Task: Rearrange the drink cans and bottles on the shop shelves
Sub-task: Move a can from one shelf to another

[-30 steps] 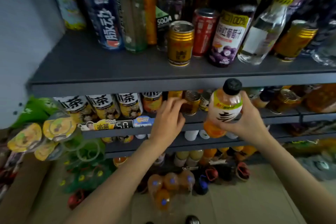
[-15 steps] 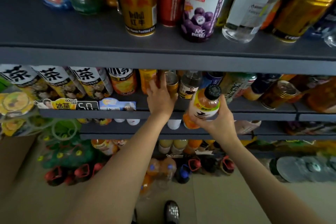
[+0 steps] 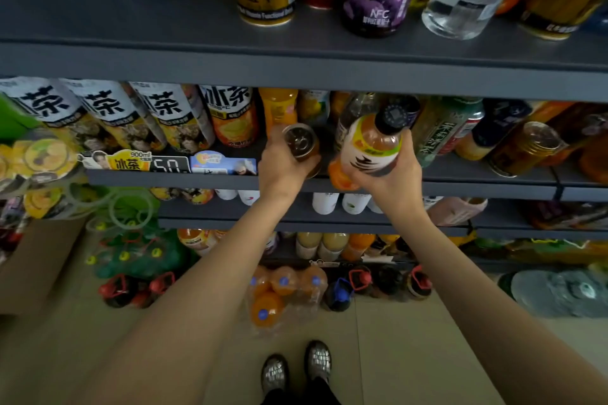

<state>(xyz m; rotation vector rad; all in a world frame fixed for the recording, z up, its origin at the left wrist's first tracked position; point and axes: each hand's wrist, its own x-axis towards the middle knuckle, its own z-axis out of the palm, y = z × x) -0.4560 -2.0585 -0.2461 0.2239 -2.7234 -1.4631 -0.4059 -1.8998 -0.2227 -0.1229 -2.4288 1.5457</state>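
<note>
Dark grey metal shelves (image 3: 296, 72) are stacked in tiers across the scene, seen from above. A beige tiled floor (image 3: 411, 339) lies below. A brown cardboard box (image 3: 36, 266) is set at the near left. The light is dim and even.

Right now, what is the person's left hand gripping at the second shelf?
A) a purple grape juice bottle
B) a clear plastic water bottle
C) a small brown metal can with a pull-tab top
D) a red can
C: the left hand curls round the small brown metal can with a pull-tab top at the shelf edge, while the right hand holds the orange drink bottle with a black cap.
</note>
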